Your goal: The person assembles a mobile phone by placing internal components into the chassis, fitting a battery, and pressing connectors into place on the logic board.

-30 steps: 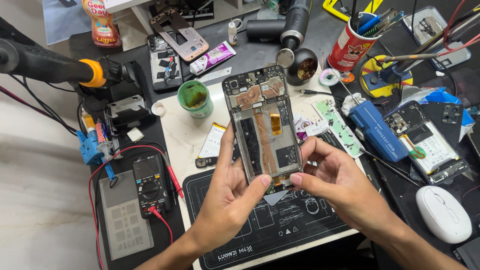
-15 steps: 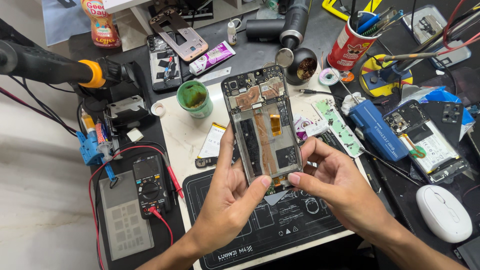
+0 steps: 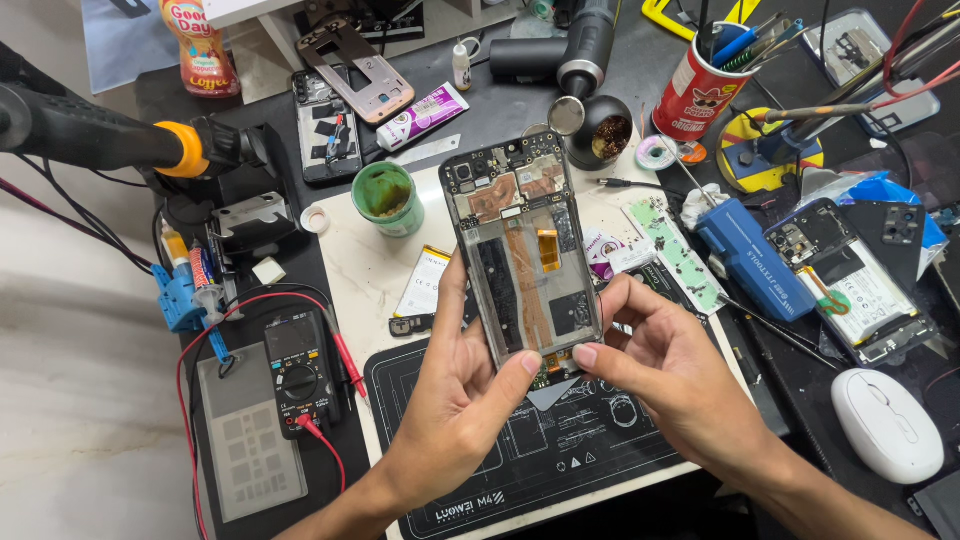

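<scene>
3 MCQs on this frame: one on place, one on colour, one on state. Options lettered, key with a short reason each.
1. Where is the multimeter?
A. Left of the black work mat
B. Beside the white mouse
C. Under the opened phone

2. What colour is the small round pot left of the phone's top?
A. Red
B. Green
C. Blue

3. How is the phone held?
A. Lying flat on the mat
B. By one hand only
C. By both hands, back cover off

Key: 1 A, it lies at the mat's left edge. 2 B, its body and rim are green. 3 C, the left hand and right hand grip its lower sides and the internals show.
</scene>
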